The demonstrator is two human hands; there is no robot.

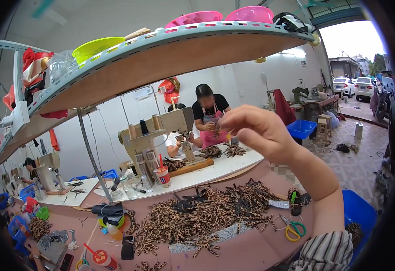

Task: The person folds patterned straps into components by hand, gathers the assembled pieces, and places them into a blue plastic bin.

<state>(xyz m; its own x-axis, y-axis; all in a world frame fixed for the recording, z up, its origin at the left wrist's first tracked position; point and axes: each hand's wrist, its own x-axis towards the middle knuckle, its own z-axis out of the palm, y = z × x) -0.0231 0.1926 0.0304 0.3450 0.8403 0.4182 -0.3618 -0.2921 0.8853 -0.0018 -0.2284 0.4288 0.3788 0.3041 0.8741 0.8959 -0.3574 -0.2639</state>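
Note:
My right hand [256, 131] is raised in front of me at the right, well above the table, its striped sleeve at the lower right. Its fingers curl loosely with the thumb apart from them, and I see nothing held. Below and to the left, a large heap of leopard-print strips [197, 217], mixed with black pieces, spreads over the pinkish table [251, 248]. Scissors [295, 229] with green and yellow handles lie by the heap's right side, near my forearm. My left hand is not in view.
Overhead runs a long shelf [170, 49] with pink and green basins. Beyond the table, two people work by a sewing machine [159, 131]. A phone [128, 247] and a red cup [103, 258] stand near the front; a blue bin [357, 212] is at right. Another person's hand [34, 253] shows lower left.

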